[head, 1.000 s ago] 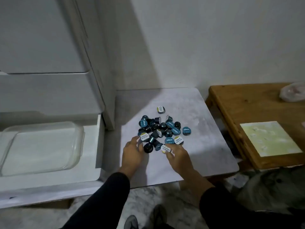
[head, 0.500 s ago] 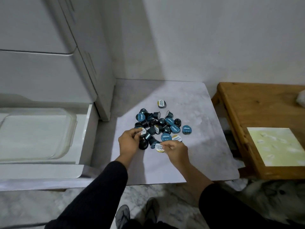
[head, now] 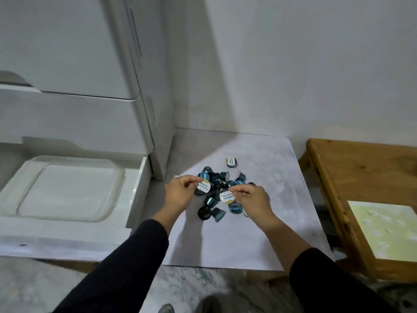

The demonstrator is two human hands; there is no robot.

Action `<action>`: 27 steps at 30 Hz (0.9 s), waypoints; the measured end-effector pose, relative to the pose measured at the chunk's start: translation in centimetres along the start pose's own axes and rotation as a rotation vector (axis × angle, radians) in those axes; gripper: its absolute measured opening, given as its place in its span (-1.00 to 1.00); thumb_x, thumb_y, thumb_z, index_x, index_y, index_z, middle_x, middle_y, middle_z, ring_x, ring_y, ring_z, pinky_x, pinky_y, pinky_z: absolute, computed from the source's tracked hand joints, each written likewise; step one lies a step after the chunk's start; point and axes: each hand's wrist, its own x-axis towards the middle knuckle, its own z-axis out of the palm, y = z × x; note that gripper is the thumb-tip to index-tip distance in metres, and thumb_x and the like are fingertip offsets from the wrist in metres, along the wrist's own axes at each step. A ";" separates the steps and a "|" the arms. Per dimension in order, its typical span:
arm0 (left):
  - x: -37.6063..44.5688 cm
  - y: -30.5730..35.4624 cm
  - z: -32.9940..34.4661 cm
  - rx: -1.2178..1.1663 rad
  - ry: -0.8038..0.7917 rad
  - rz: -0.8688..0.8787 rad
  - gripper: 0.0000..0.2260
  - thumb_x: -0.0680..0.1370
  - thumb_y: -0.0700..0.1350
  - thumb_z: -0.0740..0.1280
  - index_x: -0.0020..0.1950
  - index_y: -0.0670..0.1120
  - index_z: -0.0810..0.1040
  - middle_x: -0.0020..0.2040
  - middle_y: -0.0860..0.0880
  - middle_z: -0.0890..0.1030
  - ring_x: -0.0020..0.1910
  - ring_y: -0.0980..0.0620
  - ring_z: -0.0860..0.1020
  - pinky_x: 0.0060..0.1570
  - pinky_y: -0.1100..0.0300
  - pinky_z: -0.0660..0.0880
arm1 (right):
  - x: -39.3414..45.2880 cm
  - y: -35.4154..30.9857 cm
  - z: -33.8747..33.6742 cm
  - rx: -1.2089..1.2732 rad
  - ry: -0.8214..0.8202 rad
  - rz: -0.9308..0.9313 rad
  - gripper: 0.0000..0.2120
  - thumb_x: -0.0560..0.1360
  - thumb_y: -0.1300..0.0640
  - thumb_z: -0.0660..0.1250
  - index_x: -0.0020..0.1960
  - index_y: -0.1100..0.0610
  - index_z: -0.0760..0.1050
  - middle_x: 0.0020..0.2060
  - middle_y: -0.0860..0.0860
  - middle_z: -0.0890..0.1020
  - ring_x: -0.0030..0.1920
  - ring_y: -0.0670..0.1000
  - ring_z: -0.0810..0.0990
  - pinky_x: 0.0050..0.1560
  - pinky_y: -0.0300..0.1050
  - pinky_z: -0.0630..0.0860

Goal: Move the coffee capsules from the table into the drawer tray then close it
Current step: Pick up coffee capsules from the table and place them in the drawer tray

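A heap of dark blue and black coffee capsules [head: 217, 188] lies on the pale marble-look table [head: 259, 233]. One more capsule [head: 231, 162] sits apart behind the heap. My left hand [head: 180, 195] pinches a white-and-yellow-lidded capsule [head: 204, 186] just above the heap's left side. My right hand [head: 252, 199] pinches a similar capsule [head: 227, 197] over the heap's middle. To the left, the white drawer [head: 137, 188] stands pulled out, with a clear tray [head: 63, 188] lying in it.
The white cabinet [head: 90, 64] rises above the drawer, its side meeting the table's left rear corner. A wooden bench [head: 361, 177] with a pale yellow tile [head: 385, 231] stands right of the table. My shoes [head: 167, 309] show on the marble floor below.
Both hands went from resting at the near edge of the heap to each pinching a light-lidded capsule and lifting it slightly. The camera tilted, shifting the view.
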 end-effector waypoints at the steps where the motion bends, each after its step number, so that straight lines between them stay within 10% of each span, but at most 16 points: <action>1: 0.2 0.7 -0.9 0.015 -0.010 0.033 -0.83 0.51 -0.23 0.31 -0.05 -0.04 0.68 -0.25 -0.03 0.63 -0.38 0.21 0.47 -0.23 0.42 0.39 | 0.2 -1.0 -0.2 -0.010 -0.008 -0.017 -0.85 0.45 0.33 0.33 -0.08 0.17 0.65 -0.20 0.06 0.66 -0.26 -0.13 0.57 -0.28 -0.44 0.47; 8: 0.3 5.7 -9.4 0.147 -0.182 0.205 -0.82 0.50 -0.22 0.33 -0.14 0.05 0.65 -0.47 0.17 0.60 -0.50 0.26 0.45 -0.43 0.42 0.39 | 0.6 -9.4 0.3 -0.130 -0.198 -0.225 -0.81 0.43 0.26 0.37 -0.20 -0.02 0.65 -0.29 -0.13 0.65 -0.31 -0.24 0.56 -0.19 -0.40 0.48; 15: 0.7 6.1 -20.0 0.322 -0.289 0.281 -0.86 0.47 -0.20 0.37 -0.10 0.01 0.69 -0.17 0.02 0.71 -0.16 0.18 0.60 0.04 0.19 0.53 | -0.6 -16.6 5.7 -0.181 -0.409 -0.334 -0.82 0.44 0.27 0.35 -0.18 0.01 0.65 -0.29 -0.04 0.69 -0.31 -0.21 0.61 -0.18 -0.36 0.54; 18: 1.3 4.8 -24.6 0.376 -0.370 0.312 -0.80 0.47 -0.22 0.37 -0.15 0.08 0.68 -0.24 0.10 0.70 -0.20 0.22 0.60 0.01 0.23 0.54 | -0.9 -18.8 9.6 -0.161 -0.463 -0.363 -0.77 0.43 0.28 0.36 -0.21 -0.03 0.65 -0.22 0.05 0.71 -0.17 -0.01 0.66 0.03 -0.11 0.59; 27: 6.0 -3.3 -37.8 0.480 -0.513 0.286 -0.72 0.48 -0.29 0.30 -0.13 0.08 0.68 -0.20 0.08 0.70 -0.21 0.23 0.61 -0.06 0.35 0.53 | -1.2 -21.9 24.4 -0.163 -0.529 -0.269 -0.77 0.42 0.29 0.37 -0.23 -0.03 0.65 -0.32 0.00 0.67 -0.29 -0.13 0.57 -0.12 -0.24 0.50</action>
